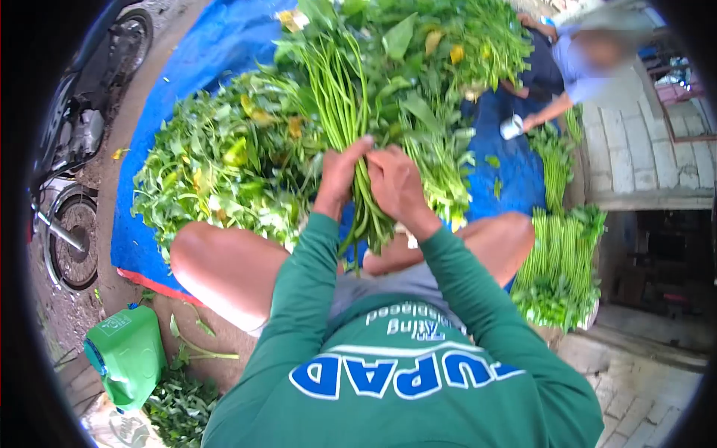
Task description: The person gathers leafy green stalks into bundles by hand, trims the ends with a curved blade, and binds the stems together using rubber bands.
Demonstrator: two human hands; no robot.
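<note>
A bunch of long green stems [336, 97] with leafy tops stands out ahead of me, its lower ends hanging over my lap. My left hand [340, 172] is wrapped round the stems from one side. Against the other side of the bunch, my right hand [396, 183] is closed, its fingers pressed on the stems close to my left thumb. Loose leafy greens [224, 160] are heaped around the bunch on a blue tarp [157, 149], some with yellow leaves.
Another person [575, 67] at the upper right holds a white cup-like object [511, 127]. Tied bundles of stems [556, 254] lie at the right. A green plastic container [131, 355] stands lower left, a motorcycle [82, 134] beyond the tarp. A block wall [627, 149] borders the right.
</note>
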